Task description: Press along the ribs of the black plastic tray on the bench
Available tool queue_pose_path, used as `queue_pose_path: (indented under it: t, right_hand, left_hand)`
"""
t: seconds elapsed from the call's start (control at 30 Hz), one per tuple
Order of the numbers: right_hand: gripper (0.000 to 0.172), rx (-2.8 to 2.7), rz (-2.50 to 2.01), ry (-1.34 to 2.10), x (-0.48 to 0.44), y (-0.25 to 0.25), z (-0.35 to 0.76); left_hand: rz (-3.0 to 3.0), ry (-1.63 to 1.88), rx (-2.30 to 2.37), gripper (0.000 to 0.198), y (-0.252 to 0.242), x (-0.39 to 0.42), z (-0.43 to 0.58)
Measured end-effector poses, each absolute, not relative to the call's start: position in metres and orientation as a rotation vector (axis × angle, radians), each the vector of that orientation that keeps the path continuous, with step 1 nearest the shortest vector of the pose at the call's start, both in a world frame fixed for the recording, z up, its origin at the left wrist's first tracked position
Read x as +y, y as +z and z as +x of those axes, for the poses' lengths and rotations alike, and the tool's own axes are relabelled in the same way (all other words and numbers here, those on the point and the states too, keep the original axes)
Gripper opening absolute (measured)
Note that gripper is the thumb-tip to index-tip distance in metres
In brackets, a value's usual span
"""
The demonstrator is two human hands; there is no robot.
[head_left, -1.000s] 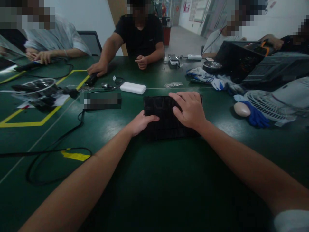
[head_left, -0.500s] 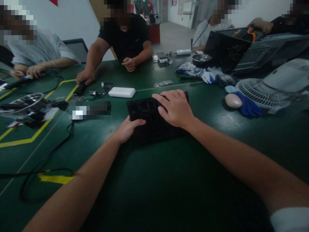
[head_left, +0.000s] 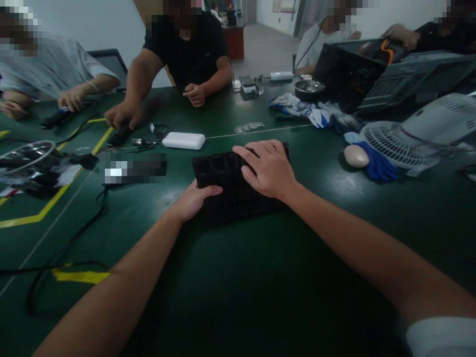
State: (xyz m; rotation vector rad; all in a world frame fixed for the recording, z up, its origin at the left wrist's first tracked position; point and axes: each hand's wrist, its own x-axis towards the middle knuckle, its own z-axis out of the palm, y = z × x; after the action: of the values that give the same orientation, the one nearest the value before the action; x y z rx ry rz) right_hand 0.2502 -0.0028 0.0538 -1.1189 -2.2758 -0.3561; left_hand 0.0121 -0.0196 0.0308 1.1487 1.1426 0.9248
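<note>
A flat black rectangular case (head_left: 241, 198) with a panelled, grooved surface is held slightly tilted above the green table (head_left: 260, 277), right in front of me. My left hand (head_left: 191, 201) grips its left edge, thumb on the upper face and the other fingers hidden beneath. Across the upper right part lies my right hand (head_left: 269, 168), closed over the far edge with thumb and index finger on the face. What is under the case cannot be seen.
Beyond the case lie a white power bank (head_left: 184, 141) and a clear plastic wrapper (head_left: 249, 127). To the right are a white fan (head_left: 394, 139), a blue glove (head_left: 381, 161) and a pale oval object (head_left: 356, 156). Leftward lie a black cable (head_left: 89, 223) and a metal bowl (head_left: 29, 153). Co-workers sit opposite.
My hands keep their hold on the case. The view has shifted slightly. At the far left, a co-worker's hand has moved right along with a dark object.
</note>
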Motion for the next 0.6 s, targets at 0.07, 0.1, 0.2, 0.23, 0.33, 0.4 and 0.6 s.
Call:
queue_pose_path:
  t: [0.07, 0.1, 0.2, 0.23, 0.33, 0.4, 0.6]
  right_hand:
    - [0.047, -2.275, -1.122, -0.35, -0.0025, 0.0536, 0.2502]
    - [0.047, -2.275, -1.122, -0.347, -0.0024, 0.0535, 0.2501]
    - [0.047, -2.272, -1.124, -0.346, -0.0023, 0.0531, 0.25]
    - [0.047, -2.268, -1.129, -0.346, -0.0022, 0.053, 0.2499]
    - [0.048, -2.26, -1.132, -0.351, -0.002, 0.0527, 0.2497]
    - [0.048, -2.254, -1.13, -0.352, -0.0016, 0.0526, 0.2497]
    - [0.052, -2.284, -1.116, -0.346, -0.0001, 0.0531, 0.2515]
  left_hand:
    - [1.149, 0.928, 1.137, 0.059, 0.0309, -0.0197, 0.0122]
    - [1.148, 0.928, 1.134, 0.059, 0.0308, -0.0197, 0.0122]
    - [1.148, 0.929, 1.13, 0.059, 0.0301, -0.0198, 0.0125]
    - [1.148, 0.931, 1.131, 0.058, 0.0299, -0.0199, 0.0129]
    - [1.143, 0.955, 1.137, 0.056, 0.0302, -0.0209, 0.0151]
    - [1.137, 0.963, 1.137, 0.054, 0.0315, -0.0219, 0.0172]
    - [1.129, 0.976, 1.117, 0.053, 0.035, -0.0243, 0.0212]
